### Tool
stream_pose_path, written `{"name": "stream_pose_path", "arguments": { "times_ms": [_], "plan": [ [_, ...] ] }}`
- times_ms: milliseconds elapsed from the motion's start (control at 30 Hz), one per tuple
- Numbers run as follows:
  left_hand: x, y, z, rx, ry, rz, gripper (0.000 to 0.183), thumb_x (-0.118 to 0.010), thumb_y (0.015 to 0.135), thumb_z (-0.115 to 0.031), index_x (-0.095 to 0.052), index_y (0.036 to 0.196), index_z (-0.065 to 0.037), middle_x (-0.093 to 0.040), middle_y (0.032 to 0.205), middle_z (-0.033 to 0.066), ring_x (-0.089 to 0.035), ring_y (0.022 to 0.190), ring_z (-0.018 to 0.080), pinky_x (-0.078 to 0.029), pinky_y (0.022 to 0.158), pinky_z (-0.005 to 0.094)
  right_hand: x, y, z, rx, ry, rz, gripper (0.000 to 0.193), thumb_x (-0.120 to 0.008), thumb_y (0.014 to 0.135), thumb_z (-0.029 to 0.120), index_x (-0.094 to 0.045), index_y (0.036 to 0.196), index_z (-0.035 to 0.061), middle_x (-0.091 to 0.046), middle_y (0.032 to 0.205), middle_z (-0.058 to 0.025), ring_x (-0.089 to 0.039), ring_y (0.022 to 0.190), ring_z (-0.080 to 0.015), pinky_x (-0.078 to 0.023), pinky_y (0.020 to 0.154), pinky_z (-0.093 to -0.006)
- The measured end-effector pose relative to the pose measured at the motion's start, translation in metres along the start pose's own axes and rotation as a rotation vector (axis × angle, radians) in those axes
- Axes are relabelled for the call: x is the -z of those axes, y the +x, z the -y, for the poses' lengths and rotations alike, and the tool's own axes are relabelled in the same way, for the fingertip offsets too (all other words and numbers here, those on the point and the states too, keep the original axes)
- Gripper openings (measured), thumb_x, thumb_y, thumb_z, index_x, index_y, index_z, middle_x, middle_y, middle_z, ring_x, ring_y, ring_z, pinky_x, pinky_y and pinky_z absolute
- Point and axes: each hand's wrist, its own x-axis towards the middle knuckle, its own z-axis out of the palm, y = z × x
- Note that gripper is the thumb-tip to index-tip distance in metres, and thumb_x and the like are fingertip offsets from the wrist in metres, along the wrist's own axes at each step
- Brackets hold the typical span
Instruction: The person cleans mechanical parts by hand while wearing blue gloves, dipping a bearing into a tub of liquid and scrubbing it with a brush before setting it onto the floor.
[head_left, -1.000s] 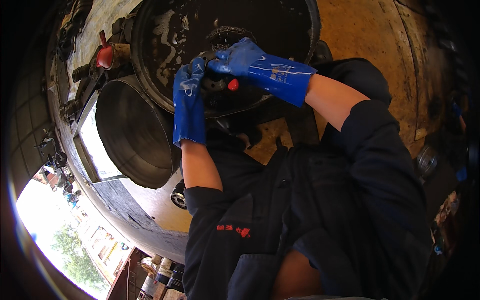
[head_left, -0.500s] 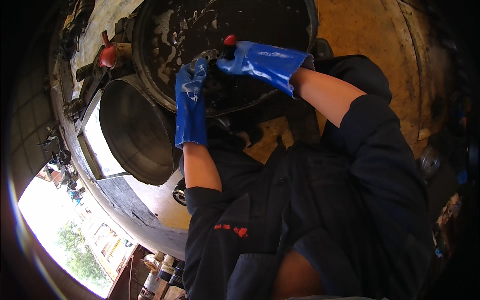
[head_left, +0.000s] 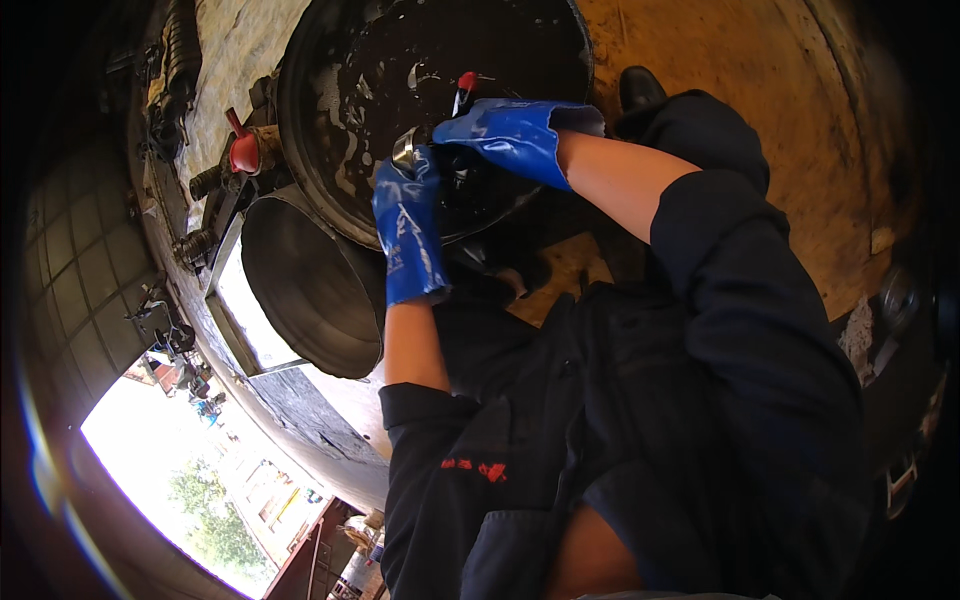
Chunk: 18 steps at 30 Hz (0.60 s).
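Both my hands wear long blue rubber gloves and meet over a big round basin (head_left: 300, 160) of dark liquid with foam patches. My left hand (head_left: 408, 205) is closed on a shiny, ring-shaped metal part (head_left: 405, 149), which stands out past its fingers. Just to the right, my right hand (head_left: 500, 132) is closed around a tool with a black-and-red handle (head_left: 466, 88). The handle's red end points up and away from me. My glove hides the tool's working end, so its kind does not show. I cannot tell whether it touches the metal part.
A second dark, empty-looking round pan (head_left: 305, 290) leans at the basin's lower left. Beyond it lie a red funnel-like piece (head_left: 243, 150) and greasy metal parts (head_left: 195, 248). My boot (head_left: 640, 90) rests on the stained brown floor (head_left: 710, 50) at the right.
The metal part has turned and now shows a bright, shiny rim above my left hand. The red-ended handle tilts differently in my right hand. The whole view has shifted slightly.
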Motion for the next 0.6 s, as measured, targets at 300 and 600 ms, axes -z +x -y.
{"name": "stream_pose_path", "arguments": {
  "times_ms": [300,600],
  "plan": [
    [0.076,0.089,-0.003,-0.119,-0.058,0.669,0.048,-0.067,0.098,-0.044,-0.07,0.111,0.003,-0.072,0.094,0.0153,-0.068,0.085,0.0245,-0.053,0.077,0.0383,0.001,-0.008,0.004,0.214,-0.274,-0.011,0.03,-0.055,0.1,0.015,-0.069,0.124,0.0057,-0.072,0.101,-0.0136,-0.069,0.091,-0.0215,-0.053,0.084,-0.0363],
    [0.004,0.053,0.019,-0.155,-0.222,0.3,0.047,-0.071,0.097,-0.043,-0.07,0.113,0.001,-0.071,0.099,0.0131,-0.066,0.091,0.0202,-0.052,0.085,0.035,-0.038,0.037,-0.017,-0.07,-0.25,-0.054,0.031,-0.066,0.09,0.041,-0.075,0.102,0.0135,-0.072,0.087,-0.0122,-0.072,0.084,-0.0278,-0.057,0.076,-0.041]
  ]
}}
